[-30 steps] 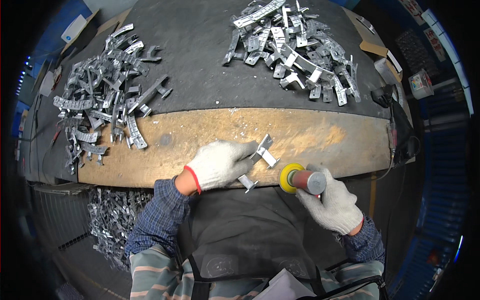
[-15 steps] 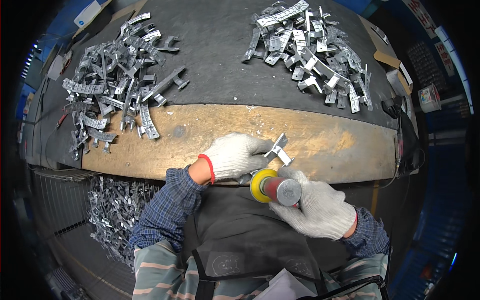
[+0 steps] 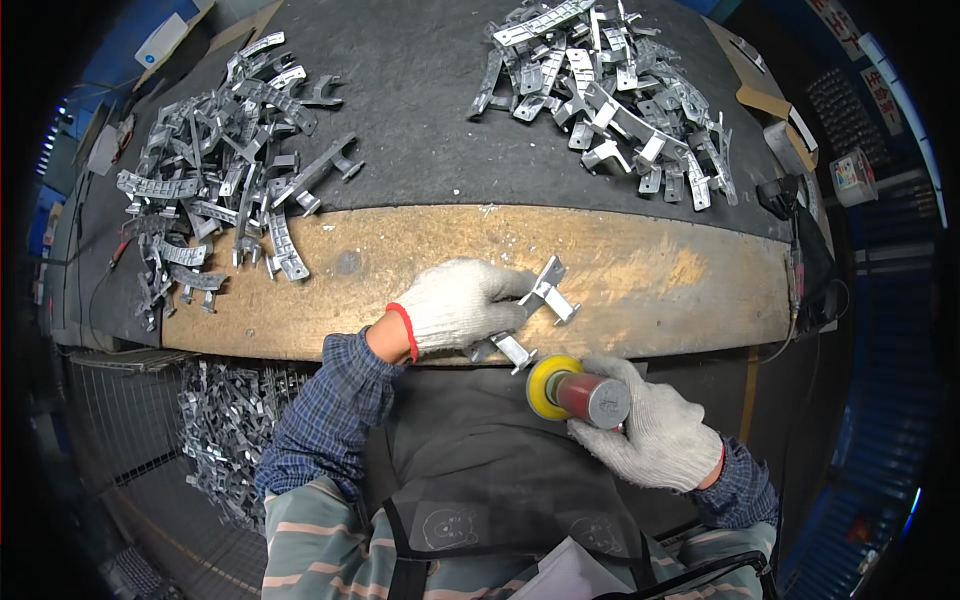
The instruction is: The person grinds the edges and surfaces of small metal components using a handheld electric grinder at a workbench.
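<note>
My left hand (image 3: 462, 305), in a white knit glove with a red cuff, is closed around a silver metal bracket (image 3: 547, 290) at the front edge of the wooden board. One end of the bracket sticks out past my fingers, and a prong shows below them. In my gloved right hand (image 3: 655, 425) is a small handheld disc sander (image 3: 590, 396) with a red body and a yellow disc. The disc is just off the bracket's lower prong, in front of the board's edge. My palm hides part of the tool.
Piles of silver brackets lie on the dark mat at the left (image 3: 235, 150) and at the far right (image 3: 610, 95). Below the table's left side, a wire cage (image 3: 140, 430) holds many more. A wooden board (image 3: 400, 235) runs along the front edge. A black cable (image 3: 797, 260) hangs at right.
The sander has moved right and slightly down, away from the bracket. My left hand shifts slightly left and up with the bracket, whose lower prong now shows. The whole view has shifted a little.
</note>
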Motion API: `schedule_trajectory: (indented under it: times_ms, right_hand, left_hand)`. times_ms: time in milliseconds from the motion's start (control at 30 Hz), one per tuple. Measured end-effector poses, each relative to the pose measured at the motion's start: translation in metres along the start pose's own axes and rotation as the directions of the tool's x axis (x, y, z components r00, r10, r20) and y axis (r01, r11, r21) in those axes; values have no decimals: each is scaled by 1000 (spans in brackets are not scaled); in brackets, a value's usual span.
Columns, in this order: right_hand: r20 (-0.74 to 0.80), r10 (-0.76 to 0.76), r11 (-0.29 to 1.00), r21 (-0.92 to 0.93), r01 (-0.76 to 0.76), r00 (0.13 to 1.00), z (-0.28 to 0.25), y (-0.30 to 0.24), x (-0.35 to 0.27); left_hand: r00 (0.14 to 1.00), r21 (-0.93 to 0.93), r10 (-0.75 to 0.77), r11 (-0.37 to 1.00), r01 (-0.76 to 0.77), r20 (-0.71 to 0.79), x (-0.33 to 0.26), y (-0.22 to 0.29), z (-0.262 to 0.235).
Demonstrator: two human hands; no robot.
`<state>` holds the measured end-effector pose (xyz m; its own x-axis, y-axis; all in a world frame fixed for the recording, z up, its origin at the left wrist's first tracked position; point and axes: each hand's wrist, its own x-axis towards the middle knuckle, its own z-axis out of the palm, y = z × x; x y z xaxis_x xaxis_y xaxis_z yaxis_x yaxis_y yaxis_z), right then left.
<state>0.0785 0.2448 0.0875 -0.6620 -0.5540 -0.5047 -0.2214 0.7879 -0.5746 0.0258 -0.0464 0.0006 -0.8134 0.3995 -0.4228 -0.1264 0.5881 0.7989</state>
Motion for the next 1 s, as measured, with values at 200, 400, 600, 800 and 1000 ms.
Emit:
schedule_trajectory:
  times_ms: [200, 400, 600, 800, 1000]
  right_hand:
    - [-23, -105, 993, 45, 106, 994, -4, -14, 31]
    - [95, -18, 999, -31, 21, 995, -14, -33, 41]
    - [108, 9, 1000, -23, -7, 994, -10, -16, 23]
    - [83, 204, 978, -54, -200, 975, -5, 9, 0]
    - [-427, 167, 977, 190, -92, 888, -10, 55, 0]
  left_hand:
    - [999, 63, 46, 997, -45, -16, -1, -1, -1]
    - [997, 57, 68, 996, -66, -25, 2, -8, 2]
    - [1000, 64, 23, 998, -23, -8, -3, 0, -1]
    - [990, -127, -129, 982, 136, 60, -9, 20, -5]
    - [999, -93, -43, 995, 43, -1, -2, 4, 6]
